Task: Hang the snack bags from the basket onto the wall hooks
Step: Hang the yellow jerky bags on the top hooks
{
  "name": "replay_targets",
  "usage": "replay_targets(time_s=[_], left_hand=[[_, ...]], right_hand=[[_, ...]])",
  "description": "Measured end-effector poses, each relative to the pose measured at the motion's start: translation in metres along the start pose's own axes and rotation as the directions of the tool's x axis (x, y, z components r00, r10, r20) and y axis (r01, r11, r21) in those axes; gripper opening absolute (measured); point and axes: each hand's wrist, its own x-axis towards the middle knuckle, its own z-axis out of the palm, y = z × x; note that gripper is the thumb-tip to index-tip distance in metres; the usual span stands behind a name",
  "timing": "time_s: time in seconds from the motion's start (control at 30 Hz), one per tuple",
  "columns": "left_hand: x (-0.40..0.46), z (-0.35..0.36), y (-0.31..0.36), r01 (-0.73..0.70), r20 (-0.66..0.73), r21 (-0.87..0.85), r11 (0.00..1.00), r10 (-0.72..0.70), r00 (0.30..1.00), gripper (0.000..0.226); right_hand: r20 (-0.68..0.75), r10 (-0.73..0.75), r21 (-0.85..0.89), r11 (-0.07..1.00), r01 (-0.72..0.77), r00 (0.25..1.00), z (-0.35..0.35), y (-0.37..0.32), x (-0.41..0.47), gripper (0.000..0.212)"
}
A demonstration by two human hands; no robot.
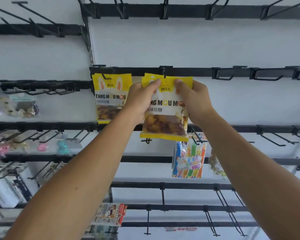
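Left hand (140,98): raised, fingers and thumb pinching the upper left of the held snack bag (164,115).
Right hand (192,99): gripping the same bag's upper right edge.
Held snack bag: yellow, its top at the wall hook (165,73).
Hung bag (110,97): identical, on the next hook to the left.
Wall (163,44): white, black rails.

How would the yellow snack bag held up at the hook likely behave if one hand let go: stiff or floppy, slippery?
The yellow snack bag looks like thin glossy film, so probably floppy and somewhat slippery. The candy sits low in it, so it would likely sag or swing bottom-heavy. Both the left hand and the right hand pinch its top corners near the hook, suggesting it needs steadying.
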Motion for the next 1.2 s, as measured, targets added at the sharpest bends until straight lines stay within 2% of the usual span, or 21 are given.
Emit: replay_targets(time_s=[0.33,0.53,0.77,0.9,1.2], left_hand=[[0.028,0.013,-0.006,-0.115,-0.002,-0.019,0.993,0.115,0.993,0.024],[0.031,0.014,-0.007,-0.091,-0.032,-0.016,0.996,0.091,0.995,0.022],[0.032,0.013,0.0,-0.038,-0.017,-0.015,0.999,0.037,0.999,0.021],[0.035,0.011,-0.007,-0.024,-0.011,0.047,0.999,0.025,1.0,0.02],[0.047,0.012,-0.017,-0.012,-0.072,0.168,0.986,0.024,0.997,0.026]], right_hand=[[0.068,-0.057,0.094,0.994,0.05,0.996,-0.006,0.012,0.038,0.032],[0.084,-0.063,0.096,0.994,0.055,0.994,-0.006,0.01,0.041,0.027],[0.061,-0.053,0.027,0.998,0.052,0.997,-0.001,0.003,0.041,0.028],[0.047,-0.017,-0.036,0.999,0.018,0.999,-0.001,0.005,0.042,0.025],[0.018,0.014,-0.186,0.982,-0.01,1.0,0.0,0.024,0.06,0.033]])
